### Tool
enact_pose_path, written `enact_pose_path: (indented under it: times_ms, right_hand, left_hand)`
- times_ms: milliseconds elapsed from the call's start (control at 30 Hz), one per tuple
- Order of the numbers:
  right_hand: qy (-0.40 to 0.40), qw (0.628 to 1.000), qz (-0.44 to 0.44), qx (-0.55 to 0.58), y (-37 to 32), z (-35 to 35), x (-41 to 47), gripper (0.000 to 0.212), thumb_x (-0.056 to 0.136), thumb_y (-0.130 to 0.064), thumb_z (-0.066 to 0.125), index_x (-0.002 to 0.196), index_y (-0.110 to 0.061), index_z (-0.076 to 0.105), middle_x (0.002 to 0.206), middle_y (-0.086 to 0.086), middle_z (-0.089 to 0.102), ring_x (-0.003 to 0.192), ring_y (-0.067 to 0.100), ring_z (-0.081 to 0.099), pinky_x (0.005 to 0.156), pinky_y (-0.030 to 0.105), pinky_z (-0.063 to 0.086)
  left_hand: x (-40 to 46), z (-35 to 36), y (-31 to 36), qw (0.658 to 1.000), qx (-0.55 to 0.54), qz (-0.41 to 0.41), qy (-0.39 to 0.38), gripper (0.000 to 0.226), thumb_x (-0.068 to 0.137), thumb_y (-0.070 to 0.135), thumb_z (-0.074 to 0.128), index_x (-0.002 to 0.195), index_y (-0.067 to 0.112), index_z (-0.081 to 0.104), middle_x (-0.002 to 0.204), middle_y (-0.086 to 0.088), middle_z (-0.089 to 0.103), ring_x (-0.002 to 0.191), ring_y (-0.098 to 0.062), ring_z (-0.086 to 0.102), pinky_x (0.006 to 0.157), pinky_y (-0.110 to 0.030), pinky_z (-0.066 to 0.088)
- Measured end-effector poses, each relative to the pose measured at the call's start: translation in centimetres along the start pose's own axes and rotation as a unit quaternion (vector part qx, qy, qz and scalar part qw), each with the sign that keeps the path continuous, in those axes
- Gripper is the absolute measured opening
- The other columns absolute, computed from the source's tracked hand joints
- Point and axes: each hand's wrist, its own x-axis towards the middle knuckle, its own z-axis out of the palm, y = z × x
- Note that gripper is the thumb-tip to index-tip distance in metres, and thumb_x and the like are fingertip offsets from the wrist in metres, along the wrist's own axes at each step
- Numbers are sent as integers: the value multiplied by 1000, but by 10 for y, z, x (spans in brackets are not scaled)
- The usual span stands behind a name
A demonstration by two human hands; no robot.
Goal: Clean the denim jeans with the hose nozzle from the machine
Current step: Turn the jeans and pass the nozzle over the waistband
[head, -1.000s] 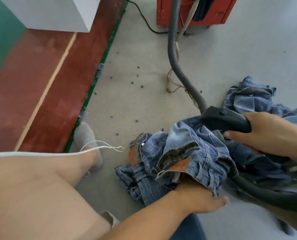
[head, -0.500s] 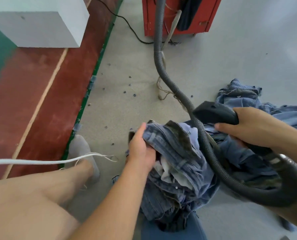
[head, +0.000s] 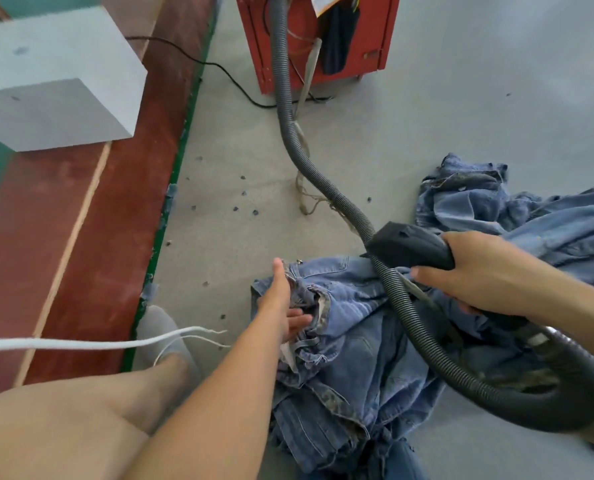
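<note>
Crumpled blue denim jeans (head: 354,327) lie on the grey floor in front of me. My left hand (head: 283,303) lies at their waistband, thumb stretched up and fingers tucked into the folded denim. My right hand (head: 479,271) grips the black hose nozzle (head: 410,245), which hovers just above the jeans' upper right part. A grey ribbed hose (head: 288,126) runs from the red machine (head: 320,39) down to the nozzle and loops back round under my right arm.
More denim garments (head: 496,206) are heaped to the right. A white block (head: 56,77) stands on the red and green floor strip at left. A black cable (head: 219,69) runs to the machine. My bare leg, grey shoe (head: 157,334) and a white cord (head: 81,344) are at lower left.
My left hand turned the jeans over and spread them flatter, then slid to the waistband. The nozzle stayed in my right hand, close above the denim.
</note>
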Motion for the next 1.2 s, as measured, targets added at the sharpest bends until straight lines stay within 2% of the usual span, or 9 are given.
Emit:
enact_pose_path:
  times_ms: [67, 200, 333, 467, 700, 933, 1033, 1133, 1200]
  right_hand:
    - [-7, 1000, -1, -2, -2, 3, -1, 31, 91, -52, 66, 89, -22, 57, 55, -10, 69, 41, 11, 65, 41, 22, 45]
    - [-7, 1000, 7, -18, -3, 7, -1, 33, 92, -54, 66, 90, -22, 56, 55, -12, 69, 40, 8, 63, 43, 22, 44]
    - [-13, 1000, 15, -24, -6, 8, 1, 31, 94, -53, 65, 91, -24, 55, 53, -13, 68, 40, 6, 63, 46, 21, 44]
    - [-21, 1000, 5, -10, -12, 10, 0, 21, 95, -49, 66, 95, -32, 54, 53, -6, 67, 41, 2, 61, 41, 17, 41]
    - [2, 999, -32, -40, -25, 11, 3, 43, 93, -58, 65, 111, -21, 53, 84, -3, 67, 63, 7, 62, 53, 24, 46]
    - [81, 986, -127, 67, -38, -15, -24, 32, 95, -52, 64, 112, -30, 49, 65, -4, 66, 47, 5, 64, 43, 18, 44]
    - [102, 984, -139, 52, -29, -17, -41, 34, 94, -61, 55, 114, -34, 49, 71, -4, 65, 57, 10, 65, 50, 25, 48]
    - [113, 986, -122, 20, -10, -3, -51, 37, 96, -62, 52, 117, -31, 46, 81, -6, 64, 68, 10, 63, 56, 27, 46]
    - [98, 986, -130, 21, 1, 9, -56, 34, 95, -63, 54, 113, -36, 47, 81, -8, 64, 65, 4, 63, 52, 19, 42]
  left_hand:
    - [13, -7, 2, 980, 182, 48, 59, 101, 75, 99, 28, 114, 13, 63, 93, -12, 67, 67, -28, 72, 64, -32, 56]
    - [39, -7, 20, 806, 489, 242, 229, 51, 92, 49, 68, 128, 13, 63, 135, -16, 50, 120, -36, 53, 97, -42, 45]
    - [44, 8, 39, 991, 97, 92, -11, 66, 86, 24, 72, 143, 3, 47, 124, -11, 64, 103, -25, 68, 76, -36, 60]
    - [56, 17, 39, 992, 112, 49, 9, 85, 84, 62, 74, 143, 6, 48, 134, -13, 61, 97, -28, 67, 68, -36, 54]
    - [23, -2, 49, 986, -50, 155, 40, 33, 103, 23, 63, 133, 7, 64, 122, -11, 68, 112, -30, 65, 104, -46, 52]
    - [-103, -1, 41, 971, -200, 65, -113, 14, 108, 18, 51, 114, 10, 59, 105, -13, 68, 93, -31, 65, 77, -53, 51]
    - [-128, 1, 15, 981, -160, 44, -105, 28, 109, 15, 37, 124, 11, 60, 117, -13, 69, 102, -30, 65, 73, -49, 50]
    - [-128, 9, -1, 966, -201, 12, -164, 49, 109, 24, 31, 150, 4, 47, 148, -19, 54, 138, -37, 50, 107, -58, 41]
    - [-125, 16, -10, 949, -218, 4, -227, 66, 108, 51, 37, 142, -4, 53, 137, -32, 59, 125, -46, 58, 104, -63, 41]
